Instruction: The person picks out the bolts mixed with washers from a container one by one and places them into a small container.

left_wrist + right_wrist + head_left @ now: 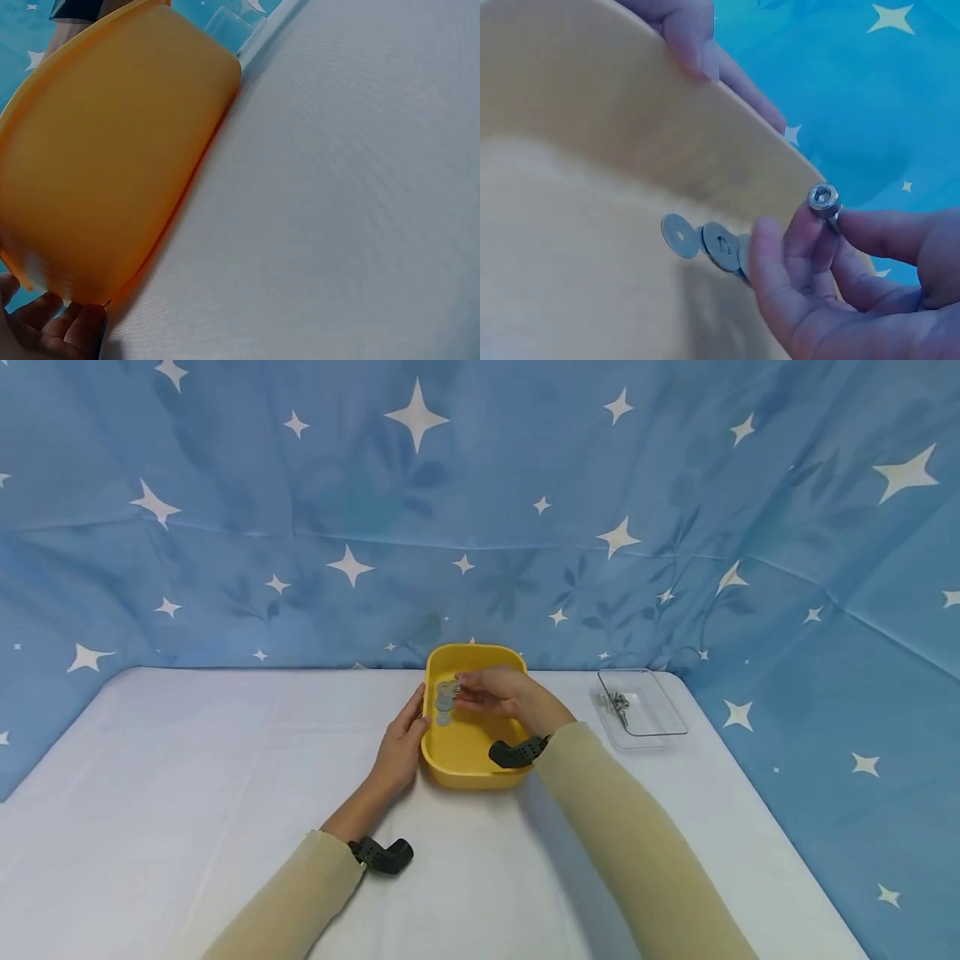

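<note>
A yellow plastic bin (465, 756) stands on the white table. My left hand (401, 739) grips its left side, thumb at the rim and fingers along the outer wall. Inside the bin, my right hand (501, 693) pinches a silver socket-head bolt (823, 196) between thumb and fingers, its hex-socket head showing. Several flat metal washers (679, 235) lie in the bin near the left wall, close beside the right fingers. In the left wrist view, the left hand (52, 326) touches the lower end of the bin's outer wall.
To the bin's right, a clear plastic box (660, 718) holds a small heap of bolts (619, 703). A blue curtain (465, 527) with white stars hangs behind the table and along its right side. The white tabletop (225, 793) extends left of the bin.
</note>
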`<state>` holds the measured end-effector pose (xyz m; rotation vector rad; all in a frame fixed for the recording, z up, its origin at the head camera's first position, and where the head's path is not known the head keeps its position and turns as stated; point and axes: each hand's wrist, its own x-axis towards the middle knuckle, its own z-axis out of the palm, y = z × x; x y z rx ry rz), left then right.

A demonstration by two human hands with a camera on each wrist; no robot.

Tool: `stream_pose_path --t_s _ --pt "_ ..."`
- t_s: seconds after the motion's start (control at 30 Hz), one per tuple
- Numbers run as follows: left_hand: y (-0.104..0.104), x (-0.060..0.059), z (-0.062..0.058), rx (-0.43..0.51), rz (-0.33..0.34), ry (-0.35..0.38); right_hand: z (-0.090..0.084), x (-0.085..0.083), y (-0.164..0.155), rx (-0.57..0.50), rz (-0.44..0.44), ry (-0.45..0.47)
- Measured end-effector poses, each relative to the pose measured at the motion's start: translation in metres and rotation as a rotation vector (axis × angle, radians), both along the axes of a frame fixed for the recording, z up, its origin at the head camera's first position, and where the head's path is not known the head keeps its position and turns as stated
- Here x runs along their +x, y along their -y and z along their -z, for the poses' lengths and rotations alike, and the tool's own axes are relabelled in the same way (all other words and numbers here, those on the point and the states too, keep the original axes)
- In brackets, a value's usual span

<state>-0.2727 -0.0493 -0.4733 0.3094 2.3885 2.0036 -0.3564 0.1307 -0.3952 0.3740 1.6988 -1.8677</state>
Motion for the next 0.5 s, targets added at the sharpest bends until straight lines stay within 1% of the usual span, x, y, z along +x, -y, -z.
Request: stream_pose_path --t_s 0.13,0.2,0.33,0.43,0.5 --pt "-0.002 0.000 0.000 -0.001 0.007 0.005 -0.004 0.006 -0.005 0.011 -0.033 -0.011" --pt "-0.002 0.000 0.000 -0.003 0.006 0.007 -0.007 0.009 -0.007 0.034 -0.043 -0.021" --pt "0.000 0.001 0.001 -0.012 0.001 0.015 -0.012 0.017 -0.011 0.089 -0.069 -0.069" --pt "0.001 0.001 0.000 -0.021 0.004 0.012 -0.016 0.024 -0.017 0.109 -0.069 -0.116" --pt "0.001 0.001 -0.001 -0.025 0.004 0.004 -0.019 0.029 -0.023 0.116 -0.054 -0.141"
